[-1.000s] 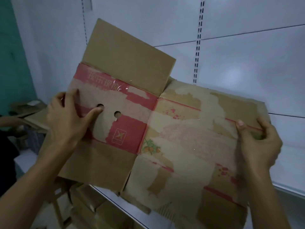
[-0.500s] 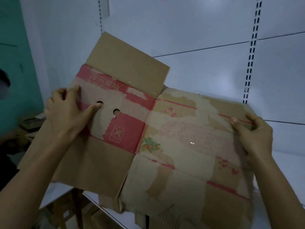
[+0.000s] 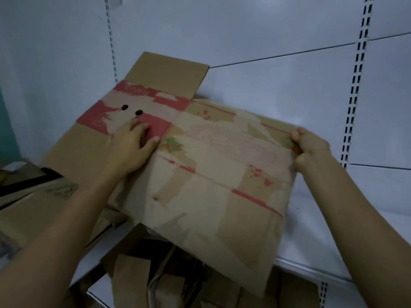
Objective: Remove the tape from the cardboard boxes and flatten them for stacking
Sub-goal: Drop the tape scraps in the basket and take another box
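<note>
A flattened cardboard box [image 3: 218, 165] with torn red print and two round holes lies tilted over a white shelf [image 3: 315, 247]. One plain brown flap [image 3: 169, 74] sticks up at its far left against the back wall. My left hand [image 3: 131, 147] presses flat on the red panel just below the holes, fingers spread. My right hand [image 3: 311, 147] grips the box's right edge, fingers curled round it.
More flattened cardboard [image 3: 33, 207] lies on the shelf at the left under the box. Loose cardboard pieces [image 3: 169, 278] are piled below the shelf's front edge. White slotted uprights [image 3: 355, 85] run up the back wall. A teal wall [image 3: 6, 130] borders the left.
The box has come down from being held up in the air onto the shelf. My left hand has slid from the left edge to the middle, below the holes. My right hand keeps its grip.
</note>
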